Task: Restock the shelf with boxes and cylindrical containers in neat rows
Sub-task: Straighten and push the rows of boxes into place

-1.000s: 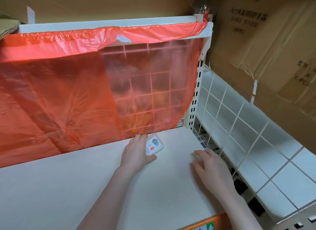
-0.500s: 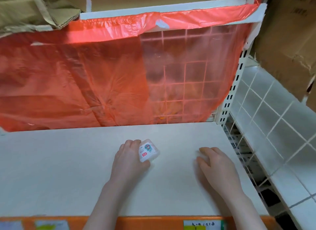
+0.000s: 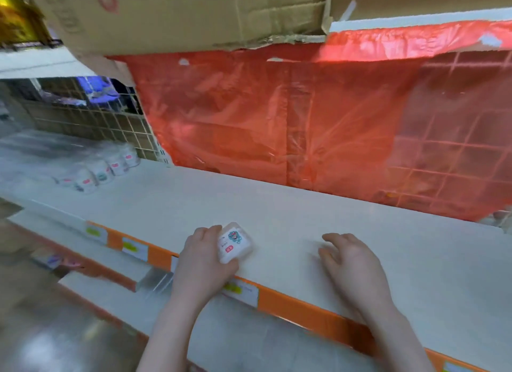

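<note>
My left hand (image 3: 206, 256) grips a small white box (image 3: 235, 243) with a coloured label, near the front edge of the pale shelf board (image 3: 277, 205). The box lies on the board, tilted toward me. To the right, my right hand (image 3: 352, 263) rests palm down on the board with relaxed fingers and holds nothing. Far left on the same board, several white cylindrical containers (image 3: 102, 168) stand in a row running toward the back.
A red plastic sheet (image 3: 304, 128) hangs over the wire grid at the shelf's back. A cardboard box (image 3: 180, 14) overhangs from above. An orange price strip (image 3: 304, 310) with labels runs along the front edge. Lower shelves (image 3: 110, 261) show at left.
The view has swung left and pulled back, showing the left end of the shelf. My left hand has drawn the box from the back toward the front edge. My right hand came back too.
</note>
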`<state>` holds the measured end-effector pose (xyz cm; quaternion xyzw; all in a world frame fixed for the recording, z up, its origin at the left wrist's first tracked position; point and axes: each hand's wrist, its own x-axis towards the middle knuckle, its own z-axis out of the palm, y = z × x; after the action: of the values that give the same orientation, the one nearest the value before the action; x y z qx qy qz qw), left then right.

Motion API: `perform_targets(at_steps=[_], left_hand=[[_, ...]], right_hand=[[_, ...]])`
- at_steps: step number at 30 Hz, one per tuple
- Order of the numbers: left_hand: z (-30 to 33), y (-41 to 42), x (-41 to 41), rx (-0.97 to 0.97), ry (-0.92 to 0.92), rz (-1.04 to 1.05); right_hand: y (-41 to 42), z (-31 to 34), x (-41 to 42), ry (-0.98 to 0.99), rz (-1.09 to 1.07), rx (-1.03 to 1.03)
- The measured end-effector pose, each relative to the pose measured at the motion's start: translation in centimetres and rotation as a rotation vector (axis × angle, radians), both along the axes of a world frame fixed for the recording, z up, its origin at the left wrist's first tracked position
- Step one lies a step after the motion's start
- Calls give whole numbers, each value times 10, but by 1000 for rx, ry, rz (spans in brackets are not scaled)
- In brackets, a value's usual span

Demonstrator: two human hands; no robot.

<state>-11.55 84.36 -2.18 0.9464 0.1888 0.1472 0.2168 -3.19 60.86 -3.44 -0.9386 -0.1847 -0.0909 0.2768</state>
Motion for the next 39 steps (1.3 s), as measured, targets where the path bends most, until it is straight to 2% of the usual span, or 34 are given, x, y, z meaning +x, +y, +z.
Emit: perform_targets(at_steps=[7,14,19,26,34,39], left_hand=[[8,147,-86,46,-85,133],[25,280,-156,97,-52,226],[22,350,-184,77,-55,256],[12,440,-193,36,-60,333],[16,588,-170,21,-95,447],[26,649,-146,54,-31,478]], right_hand=[[159,9,-54,-30,121,-1],[310,14,-103,-40,201,23],[386,20,-118,-70,256,7],[492,20,-113,-74,309,-6],[653,10,-89,-46,362,55],[716,18,-77,-17,341,40]])
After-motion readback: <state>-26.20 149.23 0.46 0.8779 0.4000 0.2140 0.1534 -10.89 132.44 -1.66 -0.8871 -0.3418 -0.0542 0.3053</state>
